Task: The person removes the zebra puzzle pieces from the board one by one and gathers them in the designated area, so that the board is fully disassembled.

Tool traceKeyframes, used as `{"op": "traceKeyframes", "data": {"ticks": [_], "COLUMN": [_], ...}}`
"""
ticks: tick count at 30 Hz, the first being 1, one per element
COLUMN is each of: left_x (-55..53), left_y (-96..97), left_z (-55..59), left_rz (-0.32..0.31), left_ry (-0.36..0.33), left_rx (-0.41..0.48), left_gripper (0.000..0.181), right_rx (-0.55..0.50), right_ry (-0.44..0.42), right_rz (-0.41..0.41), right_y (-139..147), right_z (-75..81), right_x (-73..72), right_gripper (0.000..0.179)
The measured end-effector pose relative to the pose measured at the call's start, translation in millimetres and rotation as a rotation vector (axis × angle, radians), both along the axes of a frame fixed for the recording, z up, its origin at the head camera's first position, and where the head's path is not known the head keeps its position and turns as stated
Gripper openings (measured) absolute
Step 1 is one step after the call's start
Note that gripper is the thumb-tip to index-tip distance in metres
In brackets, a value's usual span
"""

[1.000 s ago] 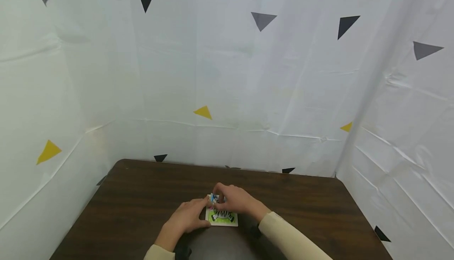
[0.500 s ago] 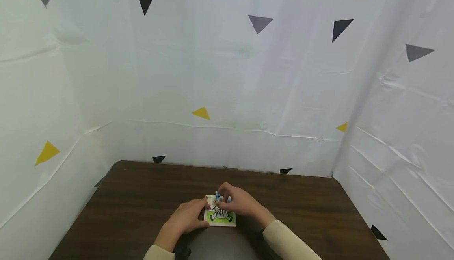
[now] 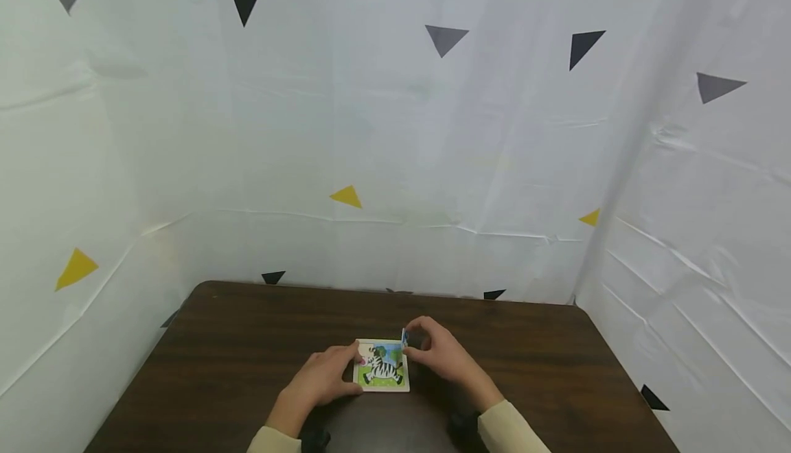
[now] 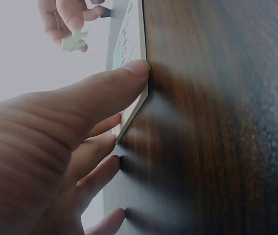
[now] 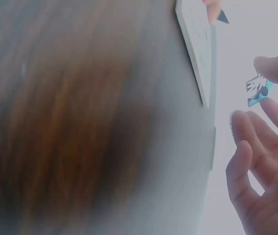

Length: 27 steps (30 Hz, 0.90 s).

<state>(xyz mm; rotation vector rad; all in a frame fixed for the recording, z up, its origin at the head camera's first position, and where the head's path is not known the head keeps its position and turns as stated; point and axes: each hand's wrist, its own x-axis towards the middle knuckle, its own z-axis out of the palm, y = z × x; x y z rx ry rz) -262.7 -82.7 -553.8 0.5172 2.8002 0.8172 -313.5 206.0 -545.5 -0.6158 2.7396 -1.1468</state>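
Observation:
A small square zebra jigsaw puzzle in a pale frame lies on the table in the head view. A pale bare patch shows at its upper left, by the zebra's head. My left hand holds the frame's left side, thumb at the near corner and index finger at the far one; its other fingers rest on the table. Off the board's far right corner, my right hand pinches a puzzle piece between thumb and index finger. The piece is raised and on edge, with black-and-white stripes and blue on its face.
The dark wood-grain table runs out to rounded far corners. White sheeting with grey, black and yellow triangles hangs behind it and along both sides.
My right hand has lifted the puzzle piece off the board's upper left and carried it right, beyond the board's far right corner. The left hand keeps its place at the frame.

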Motion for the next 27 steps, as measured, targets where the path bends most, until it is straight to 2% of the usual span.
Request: {"op": "traceKeyframes", "data": {"ticks": [3, 9, 16, 21, 27], "left_x": [0.2, 1.2, 3.5, 7.7, 13.2], "left_y": [-1.5, -3.8, -7.3, -8.2, -8.3], "left_z": [-0.8, -3.8, 0.0, 2.4, 3.6], "left_rz": [0.002, 0.014, 0.033, 0.025, 0.018], "left_ry": [-0.004, -0.014, -0.018, -0.01, -0.011], "left_rx": [-0.001, 0.008, 0.024, 0.032, 0.031], "left_gripper": [0.054, 0.051, 0.051, 0.054, 0.054], "right_rx": [-0.024, -0.048, 0.007, 0.053, 0.093], "right_ry": [-0.032, -0.042, -0.067, -0.092, -0.068], "right_rz": [-0.041, -0.053, -0.047, -0.06, -0.032], "right_y": [6.6, 17.6, 23.5, 26.2, 27.6], "right_z": [3.0, 2.3, -1.3, -1.9, -3.1], "right_x": [0.0, -3.3, -10.5, -12.4, -11.3], "right_gripper": [0.038, 0.037, 0.037, 0.038, 0.036]}}
